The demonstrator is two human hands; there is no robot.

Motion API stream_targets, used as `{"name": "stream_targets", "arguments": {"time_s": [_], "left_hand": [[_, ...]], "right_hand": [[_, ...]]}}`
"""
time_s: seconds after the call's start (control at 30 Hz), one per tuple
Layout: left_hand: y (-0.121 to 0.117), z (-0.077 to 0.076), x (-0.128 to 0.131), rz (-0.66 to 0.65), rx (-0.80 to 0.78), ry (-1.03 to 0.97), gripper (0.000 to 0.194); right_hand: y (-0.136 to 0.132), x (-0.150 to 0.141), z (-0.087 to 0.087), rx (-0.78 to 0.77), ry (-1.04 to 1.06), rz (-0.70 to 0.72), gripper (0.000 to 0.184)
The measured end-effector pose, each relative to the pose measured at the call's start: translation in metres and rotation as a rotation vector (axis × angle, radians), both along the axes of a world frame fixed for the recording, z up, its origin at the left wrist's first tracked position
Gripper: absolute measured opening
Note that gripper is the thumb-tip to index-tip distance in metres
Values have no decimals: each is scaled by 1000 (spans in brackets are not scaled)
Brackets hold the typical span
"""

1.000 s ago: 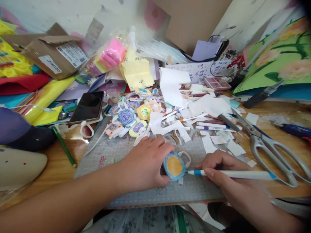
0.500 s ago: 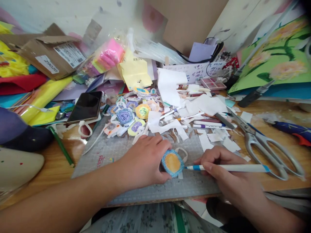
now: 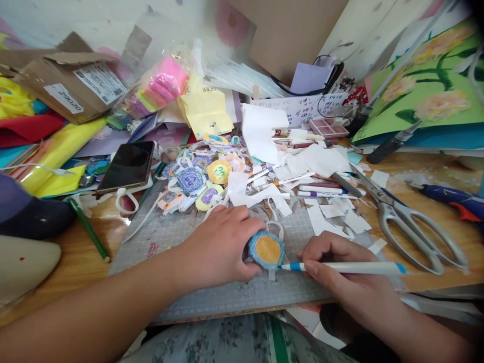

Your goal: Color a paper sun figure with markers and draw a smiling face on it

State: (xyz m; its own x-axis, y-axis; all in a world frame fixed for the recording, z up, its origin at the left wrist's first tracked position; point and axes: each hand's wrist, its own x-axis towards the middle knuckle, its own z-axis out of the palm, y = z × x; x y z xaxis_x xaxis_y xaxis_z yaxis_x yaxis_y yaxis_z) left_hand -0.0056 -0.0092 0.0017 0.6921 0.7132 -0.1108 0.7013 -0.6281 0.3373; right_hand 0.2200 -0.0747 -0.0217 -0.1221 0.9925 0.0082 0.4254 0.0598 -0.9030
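My left hand (image 3: 223, 247) grips a small paper tag (image 3: 267, 250) by its left side. The tag has a blue checked border, an orange middle and a white loop at its top. Between the fingers of my right hand (image 3: 344, 267) is a white felt-tip marker (image 3: 355, 268) with a blue end. Its tip touches or almost touches the tag's lower right edge. Both hands are over a grey cutting mat (image 3: 223, 297). Beyond them lies a pile of similar decorated tags (image 3: 191, 180) with loops, in purple, yellow and orange.
White paper scraps (image 3: 317, 164) and several markers (image 3: 321, 190) cover the mat's far side. Large scissors (image 3: 401, 227) and a blue glue gun (image 3: 449, 196) lie right. A phone (image 3: 126, 166), a green pencil (image 3: 88, 229) and a cardboard box (image 3: 71, 80) are left.
The marker tip has moved down along the tag's edge, from its right side to its lower right. The tag is turned slightly. The whole view has shifted a little.
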Motion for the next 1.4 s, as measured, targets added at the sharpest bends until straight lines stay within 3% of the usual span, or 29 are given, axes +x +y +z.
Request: {"name": "stream_targets", "arguments": {"time_s": [0.13, 0.3, 0.97, 1.4], "left_hand": [[0, -1, 1, 7, -2, -19, 45], [1, -1, 1, 11, -9, -15, 45], [-1, -1, 4, 49, -13, 18, 45], [-7, 1, 3, 39, 9, 20, 36]], "right_hand": [[0, 1, 1, -9, 29, -46, 15], [-2, 2, 1, 15, 7, 19, 13], [-2, 3, -2, -38, 69, -105, 16], [-1, -1, 1, -5, 23, -33, 13]]}}
